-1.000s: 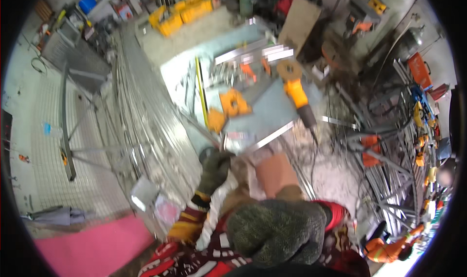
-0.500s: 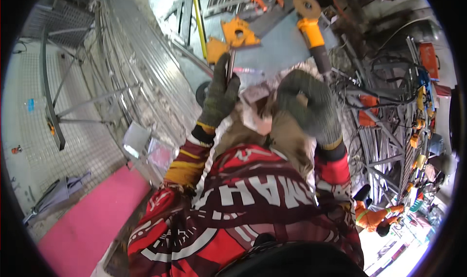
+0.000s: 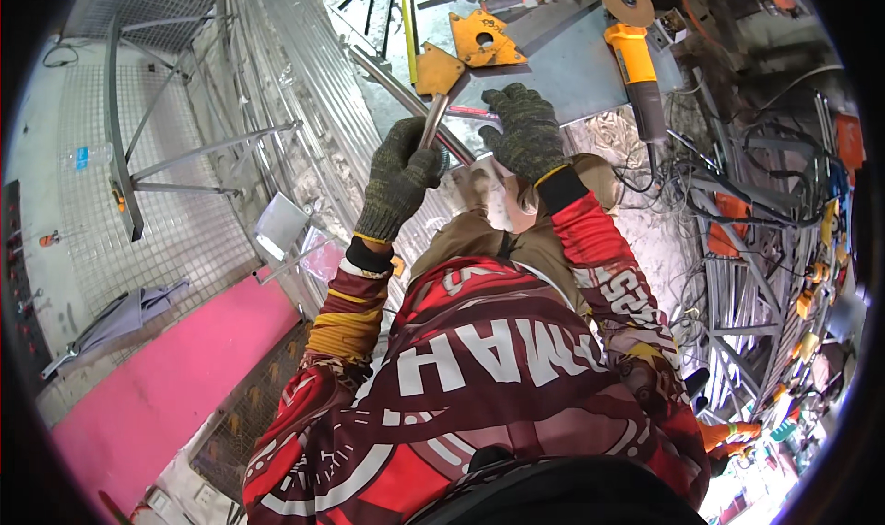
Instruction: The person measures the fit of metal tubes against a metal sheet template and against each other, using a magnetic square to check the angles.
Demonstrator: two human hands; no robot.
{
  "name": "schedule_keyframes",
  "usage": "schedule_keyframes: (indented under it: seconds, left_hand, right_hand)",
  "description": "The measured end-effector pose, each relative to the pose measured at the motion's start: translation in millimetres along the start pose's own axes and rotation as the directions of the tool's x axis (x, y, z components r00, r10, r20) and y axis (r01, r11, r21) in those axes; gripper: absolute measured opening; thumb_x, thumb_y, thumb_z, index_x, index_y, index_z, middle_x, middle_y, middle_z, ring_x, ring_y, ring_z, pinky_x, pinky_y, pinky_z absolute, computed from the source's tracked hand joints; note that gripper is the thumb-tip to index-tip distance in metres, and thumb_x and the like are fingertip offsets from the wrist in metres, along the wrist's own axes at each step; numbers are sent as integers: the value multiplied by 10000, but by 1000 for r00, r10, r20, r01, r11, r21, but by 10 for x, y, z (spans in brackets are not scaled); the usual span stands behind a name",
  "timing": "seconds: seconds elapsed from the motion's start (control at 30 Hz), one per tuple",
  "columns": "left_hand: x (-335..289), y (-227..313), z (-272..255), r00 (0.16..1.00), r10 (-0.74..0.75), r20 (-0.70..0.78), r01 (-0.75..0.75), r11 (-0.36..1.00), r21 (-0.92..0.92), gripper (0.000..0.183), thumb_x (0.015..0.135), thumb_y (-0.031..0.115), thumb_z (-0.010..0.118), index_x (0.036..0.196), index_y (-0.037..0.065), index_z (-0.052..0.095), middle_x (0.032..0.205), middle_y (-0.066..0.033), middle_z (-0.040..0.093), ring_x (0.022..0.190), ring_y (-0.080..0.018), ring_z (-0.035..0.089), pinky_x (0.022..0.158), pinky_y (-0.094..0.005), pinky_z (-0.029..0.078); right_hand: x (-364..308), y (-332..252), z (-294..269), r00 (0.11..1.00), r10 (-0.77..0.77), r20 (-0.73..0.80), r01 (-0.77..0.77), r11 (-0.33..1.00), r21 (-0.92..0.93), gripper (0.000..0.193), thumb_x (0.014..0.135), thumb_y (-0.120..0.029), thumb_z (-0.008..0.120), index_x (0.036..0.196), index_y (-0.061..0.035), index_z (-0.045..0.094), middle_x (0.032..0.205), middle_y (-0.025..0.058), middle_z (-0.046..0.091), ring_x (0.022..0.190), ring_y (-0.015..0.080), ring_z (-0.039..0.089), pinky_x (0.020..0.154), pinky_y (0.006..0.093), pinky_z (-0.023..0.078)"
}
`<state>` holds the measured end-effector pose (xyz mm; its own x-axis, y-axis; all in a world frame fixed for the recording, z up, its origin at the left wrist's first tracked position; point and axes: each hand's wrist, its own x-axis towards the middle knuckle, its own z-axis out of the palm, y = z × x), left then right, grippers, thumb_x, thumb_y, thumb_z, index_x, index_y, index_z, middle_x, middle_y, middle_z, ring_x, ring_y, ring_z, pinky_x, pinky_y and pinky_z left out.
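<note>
My left hand (image 3: 398, 179), in a dark knit glove, is closed around a short shiny metal tube (image 3: 435, 121). The tube's far end meets a yellow welding magnet (image 3: 437, 70) on the metal work table (image 3: 573, 75). My right hand (image 3: 527, 138), gloved alike, reaches over the table's near edge with its fingers spread, nothing visible in them. Just beyond its fingertips lies a thin pink-red stick (image 3: 472, 112). A longer metal tube (image 3: 392, 82) slants across the table behind my left hand. A second yellow magnet (image 3: 487, 38) with a central hole lies farther back.
An orange and black angle grinder (image 3: 634, 69) rests at the table's right side, its cord hanging down. Cables and metal frames (image 3: 737, 202) crowd the right. Long metal profiles (image 3: 304, 64) run along the left, beside a pink panel (image 3: 175, 377). Another person's orange sleeve (image 3: 728, 433) shows lower right.
My right hand has moved forward and left from near my lap to the table edge, its fingers opening out. My left hand still holds the short tube. The view has shifted.
</note>
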<state>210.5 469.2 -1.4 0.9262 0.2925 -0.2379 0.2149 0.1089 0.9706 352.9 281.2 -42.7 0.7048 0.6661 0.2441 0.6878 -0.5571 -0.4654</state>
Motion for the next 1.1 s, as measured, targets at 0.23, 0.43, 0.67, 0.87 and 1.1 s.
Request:
schedule_keyframes:
  seconds: [0.23, 0.43, 0.67, 0.87, 1.1]
  left_hand:
    - [152, -165, -287, 987, 122, -106, -78, 935, 346, 199, 889, 77, 610, 1076, 11, 592, 819, -72, 622, 712, -140, 604, 643, -316, 504]
    - [619, -52, -461, 956, 94, -279, 86, 818, 569, 303, 872, 269, 725, 983, -1, 642, 779, -174, 673, 700, -294, 672, 678, -411, 531]
    - [1064, 62, -260, 914, 113, -388, 249, 600, 760, 550, 792, 432, 809, 1024, -19, 597, 827, -227, 703, 818, -383, 724, 746, -468, 557]
    - [1229, 31, -214, 882, 75, -465, 322, 625, 711, 625, 795, 434, 811, 1148, 2, 528, 859, -216, 716, 849, -389, 729, 770, -454, 569]
    - [1332, -46, -308, 825, 77, -561, 407, 608, 682, 815, 823, 458, 767, 1394, -1, 410, 948, -253, 719, 911, -399, 728, 818, -459, 559]
  right_hand:
    - [-35, 533, -27, 999, -17, 45, 28, 962, -272, 120, 870, -211, 643, 974, -155, 665, 948, 100, 622, 896, 311, 621, 760, 457, 482]
    - [-13, 927, -332, 997, 53, -61, -65, 978, -200, 131, 862, -202, 654, 965, -129, 689, 947, 110, 635, 923, 358, 615, 803, 483, 492]
    - [49, 1111, -174, 987, 102, -126, -125, 973, -196, 182, 780, -164, 639, 949, -134, 698, 950, 112, 649, 933, 362, 619, 812, 509, 478]
    - [17, 1146, -94, 942, 215, -257, -262, 951, -166, 187, 720, -179, 640, 897, -151, 693, 923, 103, 645, 918, 354, 623, 804, 508, 470]
    - [104, 1069, -39, 950, 155, -271, -200, 968, -149, 181, 766, -258, 684, 912, -150, 681, 914, 108, 639, 894, 369, 623, 774, 506, 475]
